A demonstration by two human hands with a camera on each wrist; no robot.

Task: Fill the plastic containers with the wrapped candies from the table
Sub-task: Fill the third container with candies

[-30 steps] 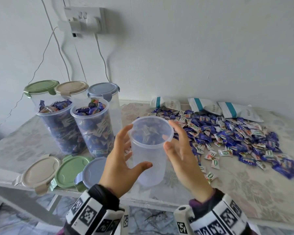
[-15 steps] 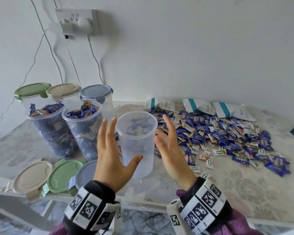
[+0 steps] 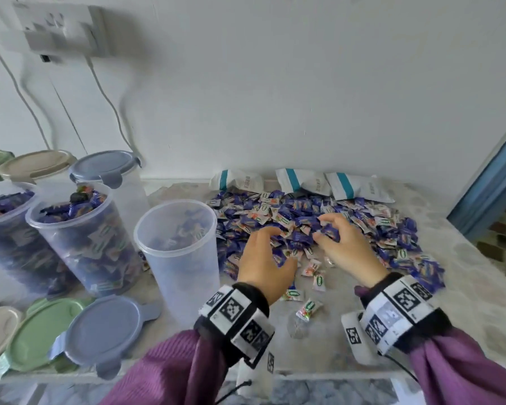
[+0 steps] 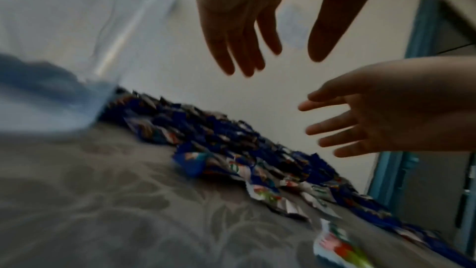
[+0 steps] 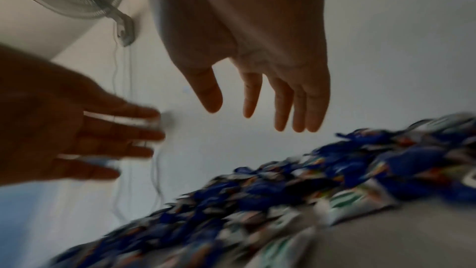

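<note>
Both hands, left hand [image 3: 263, 258] and right hand [image 3: 345, 247], hover over the candy pile [image 3: 362, 223], fingers loosely spread and holding nothing. Best bet: scoop together, then drop into the empty container [image 3: 181, 258] just beside.

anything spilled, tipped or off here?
Nothing stands out. The empty container stands upright beside the candy pile; a few candies lie strewn near the table's front edge, still on it.

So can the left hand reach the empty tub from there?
Probably yes. The left hand hovers open over the candies, right beside the empty tub, with nothing between them.
</note>
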